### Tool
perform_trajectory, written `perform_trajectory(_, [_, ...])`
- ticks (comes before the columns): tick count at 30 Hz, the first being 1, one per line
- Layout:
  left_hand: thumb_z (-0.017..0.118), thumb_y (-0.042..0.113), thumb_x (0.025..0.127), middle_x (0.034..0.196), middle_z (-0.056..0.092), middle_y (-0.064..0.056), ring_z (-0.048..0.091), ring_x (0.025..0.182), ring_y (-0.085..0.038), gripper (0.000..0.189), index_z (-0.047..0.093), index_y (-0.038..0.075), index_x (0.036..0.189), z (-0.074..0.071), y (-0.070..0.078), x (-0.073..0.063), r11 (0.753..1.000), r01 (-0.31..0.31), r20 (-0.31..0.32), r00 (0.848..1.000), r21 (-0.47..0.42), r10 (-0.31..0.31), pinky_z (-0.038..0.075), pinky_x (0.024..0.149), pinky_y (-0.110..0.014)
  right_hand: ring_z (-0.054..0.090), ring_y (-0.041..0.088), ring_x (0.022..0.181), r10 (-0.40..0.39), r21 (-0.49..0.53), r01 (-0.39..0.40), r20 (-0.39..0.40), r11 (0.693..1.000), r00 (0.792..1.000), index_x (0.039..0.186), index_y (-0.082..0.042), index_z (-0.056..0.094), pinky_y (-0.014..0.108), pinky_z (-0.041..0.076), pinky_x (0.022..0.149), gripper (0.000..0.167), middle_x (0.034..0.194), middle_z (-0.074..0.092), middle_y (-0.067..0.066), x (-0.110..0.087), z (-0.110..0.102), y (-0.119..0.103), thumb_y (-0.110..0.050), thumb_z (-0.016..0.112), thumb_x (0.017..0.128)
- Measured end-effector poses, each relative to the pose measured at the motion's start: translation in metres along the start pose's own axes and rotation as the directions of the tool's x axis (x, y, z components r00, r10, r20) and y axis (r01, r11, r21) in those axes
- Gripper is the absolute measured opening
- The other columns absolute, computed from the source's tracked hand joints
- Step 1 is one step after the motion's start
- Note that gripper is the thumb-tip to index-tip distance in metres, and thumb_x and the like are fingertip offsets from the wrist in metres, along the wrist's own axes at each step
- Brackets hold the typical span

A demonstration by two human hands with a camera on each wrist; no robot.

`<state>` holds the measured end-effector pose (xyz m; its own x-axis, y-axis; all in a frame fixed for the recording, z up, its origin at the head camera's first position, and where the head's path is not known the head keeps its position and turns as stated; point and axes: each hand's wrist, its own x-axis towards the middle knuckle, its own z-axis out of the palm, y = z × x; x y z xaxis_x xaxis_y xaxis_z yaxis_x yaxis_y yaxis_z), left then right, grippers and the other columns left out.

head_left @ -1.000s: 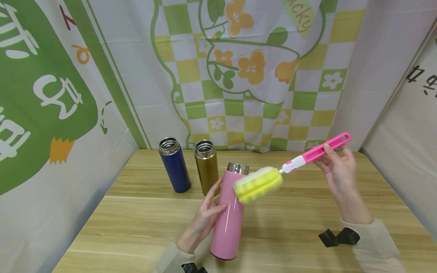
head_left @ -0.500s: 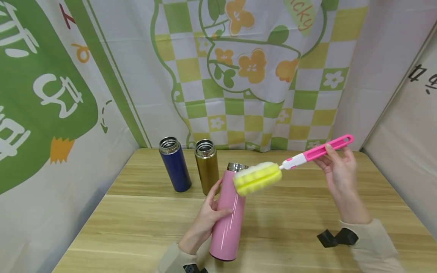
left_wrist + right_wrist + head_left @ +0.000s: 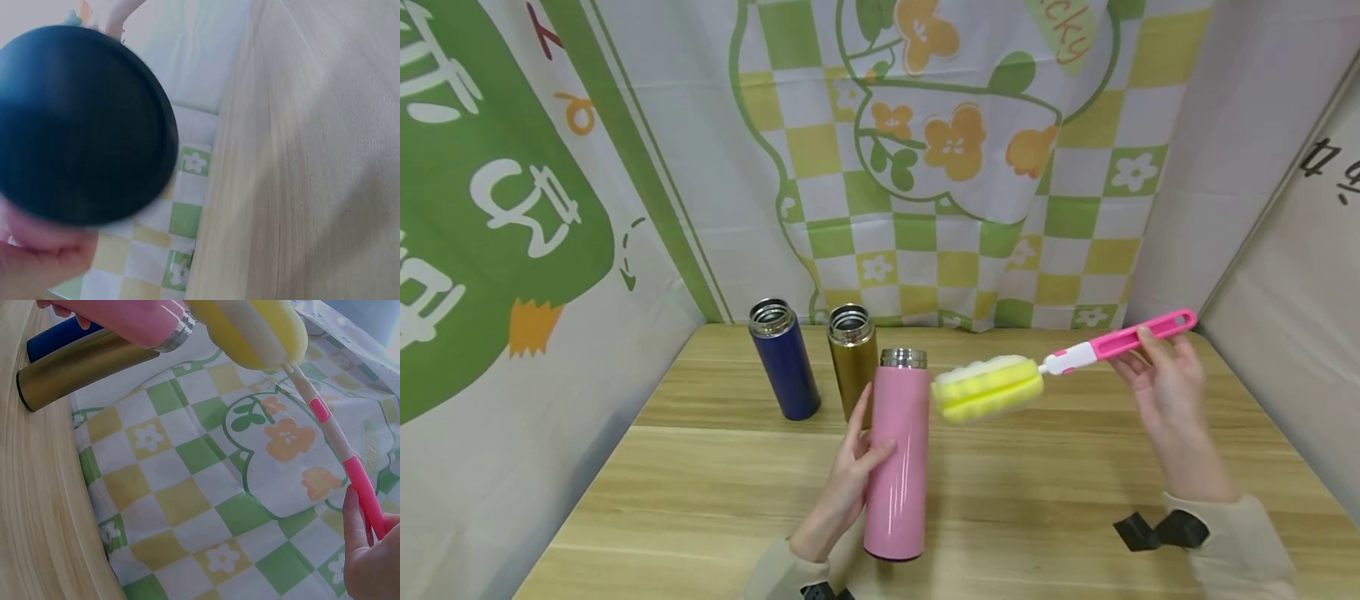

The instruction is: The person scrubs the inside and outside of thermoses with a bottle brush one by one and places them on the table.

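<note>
A pink thermos bottle (image 3: 897,467) with a bare steel neck is gripped by my left hand (image 3: 846,483) around its side, held above the table. Its dark round base (image 3: 87,125) fills much of the left wrist view, with part of the left hand (image 3: 44,262) below it. My right hand (image 3: 1168,404) pinches the pink handle of a bottle brush (image 3: 1131,339). The brush's yellow and white sponge head (image 3: 988,390) points left, just right of the bottle's upper part. In the right wrist view the sponge (image 3: 262,331) lies close to the steel neck (image 3: 177,331).
A blue bottle (image 3: 786,371) and a gold bottle (image 3: 852,358), both without lids, stand upright behind the left hand on the wooden table (image 3: 700,483). A patterned curtain (image 3: 947,250) hangs at the table's back edge, and printed cloth walls flank both sides.
The pink bottle has gone from tilted to nearly upright. My right hand has drawn the brush to the right, so the sponge no longer overlaps the bottle in the head view.
</note>
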<state>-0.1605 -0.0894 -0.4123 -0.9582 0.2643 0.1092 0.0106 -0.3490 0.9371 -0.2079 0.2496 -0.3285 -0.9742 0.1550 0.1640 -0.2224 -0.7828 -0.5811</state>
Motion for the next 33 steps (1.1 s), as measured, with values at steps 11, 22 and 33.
perform_trajectory(11, [0.052,0.013,0.086,0.124,0.038,-0.016,0.053,0.097,-0.020,0.075,0.004,0.029,0.141,0.000,-0.001,-0.001,0.998,0.034,0.009,0.999,-0.055,-0.034,0.043,0.081,-0.040,0.063,0.026,0.077,0.028,-0.039,-0.028,-0.011,0.999,1.000,0.103,-0.003,0.045,0.033,0.050,0.075,0.020,0.087,0.060,0.016,-0.004,-0.007,-0.002,0.001,0.052,0.085])
perform_trajectory(22, [0.059,0.005,0.080,0.125,0.039,-0.019,0.049,0.103,-0.022,0.081,0.012,0.026,0.142,0.003,0.001,0.000,0.999,0.030,-0.029,0.999,-0.038,-0.031,0.041,0.084,-0.040,0.062,0.026,0.075,0.027,-0.036,-0.028,-0.019,0.999,0.999,0.102,-0.003,0.046,0.032,0.050,0.074,0.020,0.088,0.059,0.015,-0.003,-0.005,-0.003,0.002,0.053,0.085])
perform_trajectory(33, [0.060,0.002,0.080,0.133,0.029,-0.026,0.044,0.113,-0.024,0.080,0.012,0.018,0.143,0.000,0.000,0.003,1.000,-0.007,0.049,0.999,-0.028,0.009,0.039,0.090,-0.037,0.061,0.025,0.075,-0.005,-0.026,0.004,-0.003,1.000,1.000,0.103,-0.002,0.043,0.033,0.049,0.076,0.022,0.089,0.057,0.015,0.004,0.007,-0.004,0.001,0.054,0.084])
